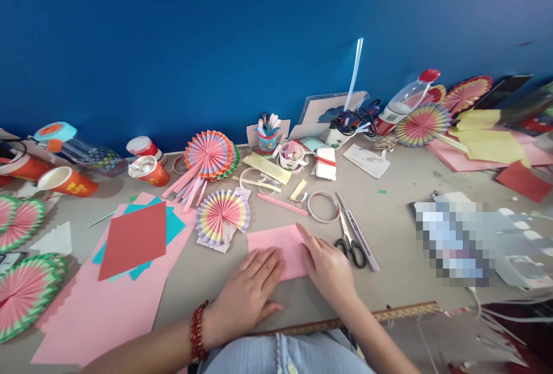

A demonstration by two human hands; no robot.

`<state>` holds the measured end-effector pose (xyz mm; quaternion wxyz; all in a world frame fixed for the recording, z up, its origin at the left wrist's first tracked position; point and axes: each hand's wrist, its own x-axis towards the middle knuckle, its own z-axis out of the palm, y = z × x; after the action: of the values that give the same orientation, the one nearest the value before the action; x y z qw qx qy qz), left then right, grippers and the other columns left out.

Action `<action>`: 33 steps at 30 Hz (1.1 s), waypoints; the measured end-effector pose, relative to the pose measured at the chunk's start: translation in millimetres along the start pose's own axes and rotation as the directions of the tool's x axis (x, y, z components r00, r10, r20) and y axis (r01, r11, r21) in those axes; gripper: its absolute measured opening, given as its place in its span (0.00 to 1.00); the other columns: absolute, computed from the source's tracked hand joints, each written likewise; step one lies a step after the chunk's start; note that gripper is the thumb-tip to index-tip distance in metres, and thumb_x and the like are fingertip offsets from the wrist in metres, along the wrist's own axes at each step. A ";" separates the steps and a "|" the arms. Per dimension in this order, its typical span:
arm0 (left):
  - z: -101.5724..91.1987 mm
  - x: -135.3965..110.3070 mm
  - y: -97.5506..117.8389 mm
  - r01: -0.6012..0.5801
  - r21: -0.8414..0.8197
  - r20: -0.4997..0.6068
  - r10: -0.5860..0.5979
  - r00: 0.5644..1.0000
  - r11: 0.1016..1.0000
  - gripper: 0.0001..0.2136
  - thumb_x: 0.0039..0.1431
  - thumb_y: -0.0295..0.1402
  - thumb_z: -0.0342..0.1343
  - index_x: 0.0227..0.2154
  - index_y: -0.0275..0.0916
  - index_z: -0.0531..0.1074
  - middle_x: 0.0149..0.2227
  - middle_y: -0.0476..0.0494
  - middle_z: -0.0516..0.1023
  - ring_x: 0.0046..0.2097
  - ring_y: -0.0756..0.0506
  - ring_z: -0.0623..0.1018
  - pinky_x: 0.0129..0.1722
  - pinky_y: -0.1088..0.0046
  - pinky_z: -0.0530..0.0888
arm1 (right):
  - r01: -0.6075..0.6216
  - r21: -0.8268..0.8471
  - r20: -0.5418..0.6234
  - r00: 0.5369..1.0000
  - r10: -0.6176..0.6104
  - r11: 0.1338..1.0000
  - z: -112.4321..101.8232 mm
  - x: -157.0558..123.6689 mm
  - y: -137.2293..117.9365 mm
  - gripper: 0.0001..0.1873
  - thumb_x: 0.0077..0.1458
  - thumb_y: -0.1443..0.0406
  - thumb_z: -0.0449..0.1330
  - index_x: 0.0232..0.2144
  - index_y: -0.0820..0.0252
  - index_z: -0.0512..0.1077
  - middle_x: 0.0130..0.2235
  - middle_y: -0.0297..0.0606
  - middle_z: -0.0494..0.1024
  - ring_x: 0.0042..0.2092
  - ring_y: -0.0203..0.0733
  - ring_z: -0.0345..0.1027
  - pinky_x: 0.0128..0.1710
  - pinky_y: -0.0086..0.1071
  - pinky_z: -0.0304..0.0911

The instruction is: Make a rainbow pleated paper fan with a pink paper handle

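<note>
A pink sheet of paper [276,240] lies on the table in front of me, partly hidden by both hands. My left hand [248,290] rests flat on its lower left part, fingers stretched out and palm down. At the sheet's right edge lies my right hand [330,261], its index finger extended along the upper right corner and its thumb on the paper. Just beyond the right hand are black-handled scissors [352,247], a grey craft knife [358,235] and a roll of tape [324,207]. A pleated paper fan [222,215] sits up and left of the sheet.
Red paper [133,238] and blue paper lie over a large pink sheet [133,316] at left. Cups [151,171], more fans [209,152], a pen holder [266,140] and a plastic bottle [406,100] line the blue wall. A blurred-out phone [449,241] lies at right.
</note>
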<state>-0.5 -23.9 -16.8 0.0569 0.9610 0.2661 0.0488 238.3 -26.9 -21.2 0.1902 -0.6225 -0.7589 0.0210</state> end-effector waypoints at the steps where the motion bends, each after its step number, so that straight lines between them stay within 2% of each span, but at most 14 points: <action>1: -0.6 0.8 -0.3 0.005 0.000 0.000 -0.005 1.000 1.000 0.34 0.69 0.51 0.46 0.69 0.33 0.51 0.71 0.33 0.55 0.71 0.37 0.55 0.69 0.56 0.52 | -0.007 -0.016 0.004 1.000 0.007 1.000 0.9 1.4 0.6 0.26 0.65 0.69 0.48 0.64 0.60 0.63 0.34 0.42 0.82 0.32 0.44 0.76 0.29 0.30 0.66; 6: 0.4 4.9 -0.4 0.020 -0.005 0.007 -0.020 1.000 1.000 0.35 0.68 0.52 0.46 0.69 0.34 0.51 0.71 0.32 0.53 0.71 0.34 0.54 0.68 0.54 0.52 | 0.005 -0.075 0.057 0.998 -0.001 0.997 6.4 8.4 4.7 0.25 0.66 0.68 0.48 0.63 0.62 0.64 0.38 0.42 0.84 0.28 0.41 0.76 0.24 0.30 0.62; 15: 9.7 0.6 1.4 0.033 -0.037 -0.036 -0.034 0.999 0.999 0.38 0.66 0.56 0.44 0.70 0.34 0.52 0.70 0.31 0.56 0.71 0.34 0.54 0.68 0.53 0.51 | 0.004 -0.042 0.099 0.995 0.000 0.999 6.8 11.6 4.2 0.21 0.67 0.67 0.47 0.58 0.62 0.68 0.44 0.43 0.83 0.32 0.42 0.78 0.27 0.31 0.63; 22: 13.2 -1.1 3.1 0.044 -0.028 -0.049 -0.045 0.998 0.999 0.38 0.66 0.58 0.43 0.69 0.35 0.53 0.70 0.32 0.55 0.71 0.34 0.55 0.68 0.53 0.52 | -0.029 -0.043 0.084 0.996 0.032 0.999 6.8 13.8 3.6 0.21 0.68 0.65 0.47 0.58 0.63 0.69 0.40 0.43 0.84 0.31 0.44 0.78 0.26 0.31 0.63; 33: 15.9 -2.1 3.7 0.041 -0.015 -0.075 -0.042 0.996 0.999 0.39 0.65 0.59 0.42 0.69 0.34 0.54 0.70 0.31 0.58 0.70 0.33 0.55 0.68 0.53 0.51 | -0.028 -0.030 0.083 0.996 0.031 0.999 7.2 12.5 4.3 0.21 0.67 0.65 0.47 0.58 0.63 0.68 0.41 0.44 0.84 0.32 0.44 0.78 0.26 0.31 0.63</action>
<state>1.5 -29.4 -32.1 0.0541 0.9523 0.2879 0.0852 238.2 -12.5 -25.7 0.1487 -0.6350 -0.7571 0.0388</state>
